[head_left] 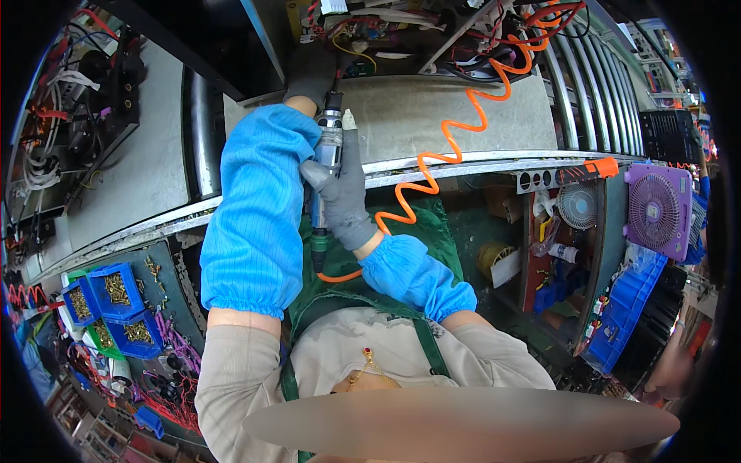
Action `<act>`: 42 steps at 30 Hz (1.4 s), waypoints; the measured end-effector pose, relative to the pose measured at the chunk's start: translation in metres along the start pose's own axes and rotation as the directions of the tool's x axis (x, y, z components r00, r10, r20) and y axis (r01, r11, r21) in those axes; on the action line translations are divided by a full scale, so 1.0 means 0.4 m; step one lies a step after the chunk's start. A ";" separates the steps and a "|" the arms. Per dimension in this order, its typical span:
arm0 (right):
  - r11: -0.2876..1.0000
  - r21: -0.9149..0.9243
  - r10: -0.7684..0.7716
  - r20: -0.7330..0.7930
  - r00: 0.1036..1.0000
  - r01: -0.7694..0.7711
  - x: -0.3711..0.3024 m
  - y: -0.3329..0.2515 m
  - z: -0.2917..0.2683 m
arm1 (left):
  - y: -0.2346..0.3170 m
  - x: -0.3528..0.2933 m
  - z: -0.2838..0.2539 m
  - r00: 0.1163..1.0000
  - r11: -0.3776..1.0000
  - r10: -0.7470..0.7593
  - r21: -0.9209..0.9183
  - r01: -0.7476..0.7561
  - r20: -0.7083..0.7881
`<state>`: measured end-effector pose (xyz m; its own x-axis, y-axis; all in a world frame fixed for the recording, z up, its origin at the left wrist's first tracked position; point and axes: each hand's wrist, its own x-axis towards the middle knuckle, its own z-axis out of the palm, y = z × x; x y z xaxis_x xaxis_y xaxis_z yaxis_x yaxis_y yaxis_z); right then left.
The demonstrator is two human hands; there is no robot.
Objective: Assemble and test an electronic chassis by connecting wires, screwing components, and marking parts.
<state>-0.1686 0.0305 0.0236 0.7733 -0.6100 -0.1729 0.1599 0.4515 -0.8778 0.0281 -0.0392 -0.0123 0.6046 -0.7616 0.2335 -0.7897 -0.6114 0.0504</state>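
Observation:
A slim silver-and-black pneumatic screwdriver points away from me, its tip up at the wired unit. My right hand, in a grey glove, is closed on its body. The thumb presses one side and a pale-tipped finger lies stretched along the other. From the tool's green rear end runs an orange coiled air hose. My left hand, in a dark glove, is beside the screwdriver's tip at the opening of the wired unit. Its fingers are lost in shadow. Both forearms wear blue sleeves.
Blue bins of brass-coloured screws stand at the left. Another wired unit is at the far left. Metal rollers run along the right. A purple fan, a blue tray and an orange-handled tool lie to the right.

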 end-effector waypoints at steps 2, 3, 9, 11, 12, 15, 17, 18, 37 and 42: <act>0.999 0.011 -0.031 -0.005 0.999 0.031 -0.004 -0.010 -0.004 | -0.006 0.000 0.014 1.000 0.998 -0.022 -0.062 0.022 -0.006; 0.999 0.045 0.012 -0.013 1.000 -0.011 -0.009 -0.022 -0.003 | -0.008 -0.001 0.015 1.000 0.999 0.001 -0.051 -0.002 -0.015; 0.844 0.467 0.251 0.095 0.963 -0.266 -0.028 -0.091 0.019 | -0.007 -0.001 -0.007 0.997 0.968 -0.079 -0.238 0.079 0.010; 0.893 0.399 0.225 0.006 0.974 -0.208 -0.024 -0.080 0.041 | -0.003 0.001 -0.013 0.991 0.942 -0.131 -0.308 0.135 0.033; 0.965 0.262 0.048 -0.078 0.996 -0.026 -0.008 -0.037 0.047 | 0.001 0.007 -0.004 0.991 0.940 -0.134 -0.312 0.136 0.029; 0.987 0.146 -0.062 -0.090 0.994 0.074 -0.008 -0.009 0.048 | -0.010 0.007 0.005 0.988 0.937 -0.146 -0.313 0.154 0.051; 0.978 0.207 -0.009 -0.070 0.998 0.023 -0.016 -0.013 0.049 | -0.008 -0.001 0.009 0.986 0.935 -0.144 -0.316 0.162 0.081; 0.979 0.202 -0.023 -0.062 0.998 0.035 -0.008 -0.003 0.050 | -0.012 0.000 0.010 0.989 0.940 -0.142 -0.308 0.148 0.042; 0.784 0.583 0.123 0.191 0.974 -0.213 -0.014 -0.065 -0.004 | 0.004 -0.009 -0.036 0.996 0.961 -0.077 -0.263 0.085 0.039; 0.815 0.546 0.139 0.143 0.980 -0.195 -0.010 -0.063 0.009 | -0.002 -0.004 -0.013 0.993 0.956 -0.108 -0.270 0.117 0.047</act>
<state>-0.1734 0.0239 0.0482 0.8678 -0.4418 -0.2274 0.3142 0.8425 -0.4376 0.0273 -0.0365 -0.0076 0.6905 -0.7004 0.1807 -0.7124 -0.6150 0.3381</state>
